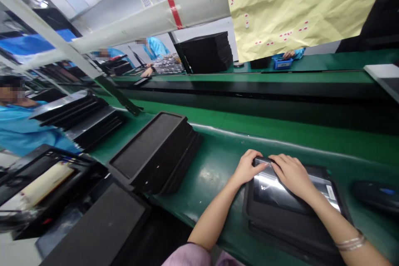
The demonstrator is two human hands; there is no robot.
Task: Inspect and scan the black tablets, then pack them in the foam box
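Note:
A flat tablet (274,193) with a glossy dark screen lies at an angle on a black tray (274,220), its screen facing up and reflecting a bright streak. A white label (330,191) shows near its right end. My left hand (248,167) grips its far left corner, with the thumb on the face and the fingers bent over the edge. Close beside it, my right hand (291,174) lies across the screen, its fingers curled over the far edge and its thumb near the left one. The fingertips of both hands are partly hidden.
Stacked black trays (146,145) stand to the left on the green bench (215,166). A dark mouse-like object (377,195) is at the right. Beyond a sunken channel (249,95), co-workers in blue sit at another bench. Yellow paper (299,8) hangs from the overhead rail.

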